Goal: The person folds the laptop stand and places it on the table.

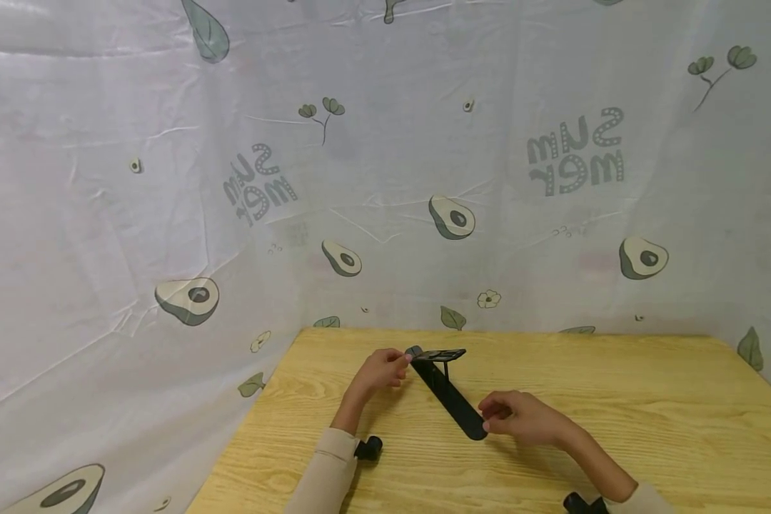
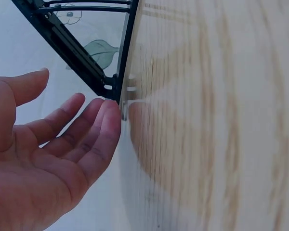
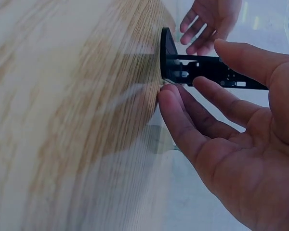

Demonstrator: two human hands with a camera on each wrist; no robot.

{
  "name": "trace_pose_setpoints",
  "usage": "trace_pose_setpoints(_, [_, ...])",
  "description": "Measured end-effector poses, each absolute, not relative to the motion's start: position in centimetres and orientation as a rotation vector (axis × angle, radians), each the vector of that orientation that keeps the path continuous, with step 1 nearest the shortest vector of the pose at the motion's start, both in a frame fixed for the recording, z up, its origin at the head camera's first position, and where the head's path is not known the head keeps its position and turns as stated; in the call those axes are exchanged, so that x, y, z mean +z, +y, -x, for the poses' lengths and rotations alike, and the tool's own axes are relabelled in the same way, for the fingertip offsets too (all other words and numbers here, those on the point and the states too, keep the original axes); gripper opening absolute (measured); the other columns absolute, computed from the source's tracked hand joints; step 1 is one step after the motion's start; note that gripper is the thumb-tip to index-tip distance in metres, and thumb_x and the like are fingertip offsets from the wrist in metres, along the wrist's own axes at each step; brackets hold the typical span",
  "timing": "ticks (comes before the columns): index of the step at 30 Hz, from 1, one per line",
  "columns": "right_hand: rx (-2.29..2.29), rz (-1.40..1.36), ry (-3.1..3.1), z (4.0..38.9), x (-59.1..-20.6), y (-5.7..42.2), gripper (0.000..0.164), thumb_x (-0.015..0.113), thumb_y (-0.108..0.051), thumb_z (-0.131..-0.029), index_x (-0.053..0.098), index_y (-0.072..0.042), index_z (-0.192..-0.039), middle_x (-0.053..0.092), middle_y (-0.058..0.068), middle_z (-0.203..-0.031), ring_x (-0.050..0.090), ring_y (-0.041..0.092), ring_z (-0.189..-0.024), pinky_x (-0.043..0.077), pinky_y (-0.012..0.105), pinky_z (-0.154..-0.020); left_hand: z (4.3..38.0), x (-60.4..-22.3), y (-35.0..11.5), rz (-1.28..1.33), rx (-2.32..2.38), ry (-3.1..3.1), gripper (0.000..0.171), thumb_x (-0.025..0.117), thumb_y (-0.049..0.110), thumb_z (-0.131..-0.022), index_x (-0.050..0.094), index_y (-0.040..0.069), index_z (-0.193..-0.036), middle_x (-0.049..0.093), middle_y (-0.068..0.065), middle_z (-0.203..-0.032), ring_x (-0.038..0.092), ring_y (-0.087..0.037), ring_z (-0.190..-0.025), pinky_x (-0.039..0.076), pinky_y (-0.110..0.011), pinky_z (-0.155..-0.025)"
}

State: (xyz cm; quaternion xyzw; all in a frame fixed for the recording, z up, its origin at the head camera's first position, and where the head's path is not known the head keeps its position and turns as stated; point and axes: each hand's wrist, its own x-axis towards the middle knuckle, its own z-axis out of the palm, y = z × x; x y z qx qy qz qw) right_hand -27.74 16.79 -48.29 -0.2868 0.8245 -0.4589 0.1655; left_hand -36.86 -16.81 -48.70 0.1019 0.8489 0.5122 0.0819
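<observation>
A black folding stand (image 1: pixel 451 401) lies slantwise on the table, its long flat base with rounded ends running from far left to near right. Above the base, a slotted upper plate (image 1: pixel 443 355) is raised on a thin strut. At the far end of the stand is my left hand (image 1: pixel 380 369); in the left wrist view its fingertips touch the corner where plate and base meet, with the thumb held away. My right hand (image 1: pixel 523 417) is at the near end, fingertips right at the base's edge and low by the tabletop, thumb apart from the fingers in the right wrist view.
The light wood-grain table (image 1: pixel 617 400) reaches back to a pale curtain (image 1: pixel 385 157) printed with avocados, leaves and lettering. This curtain also hangs along the left side. A black wrist camera (image 1: pixel 369 448) is strapped at the left sleeve, another (image 1: pixel 581 503) by the right.
</observation>
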Motion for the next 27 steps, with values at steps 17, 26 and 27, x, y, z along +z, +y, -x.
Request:
trace_pose_setpoints(17, [-1.334, 0.834, 2.315, 27.6, -48.5, 16.2, 0.040, 0.071, -0.017, -0.104, 0.064, 0.008, -0.135, 0.071, 0.021, -0.127, 0.069, 0.034, -0.114, 0.057, 0.021, -0.087, 37.5, -49.4, -15.4, -0.345, 1.537, 2.537, 0.043, 0.059, 0.031, -0.112, 0.066, -0.001, -0.139, 0.072, -0.025, -0.128, 0.076, -0.036, -0.110, 0.064, -0.044, -0.093])
trace_pose_setpoints(26, [-1.354, 0.891, 2.250, 27.2, -48.4, 15.4, 0.041, 0.072, -0.016, -0.104, 0.063, 0.010, -0.134, 0.070, 0.025, -0.128, 0.070, 0.030, -0.112, 0.060, 0.025, -0.090, 37.8, -48.9, -14.6, -0.397, 1.468, 2.529, 0.046, 0.057, 0.029, -0.113, 0.059, 0.000, -0.149, 0.067, -0.026, -0.140, 0.074, -0.039, -0.113, 0.063, -0.047, -0.095])
trace_pose_setpoints(27, [-1.348, 0.901, 2.249, 27.1, -48.4, 15.3, 0.041, 0.071, -0.016, -0.104, 0.063, 0.010, -0.134, 0.069, 0.026, -0.129, 0.071, 0.030, -0.112, 0.061, 0.026, -0.092, 37.8, -48.8, -14.6, -0.403, 1.464, 2.526, 0.046, 0.057, 0.028, -0.113, 0.060, 0.000, -0.149, 0.067, -0.026, -0.140, 0.074, -0.039, -0.114, 0.063, -0.047, -0.095])
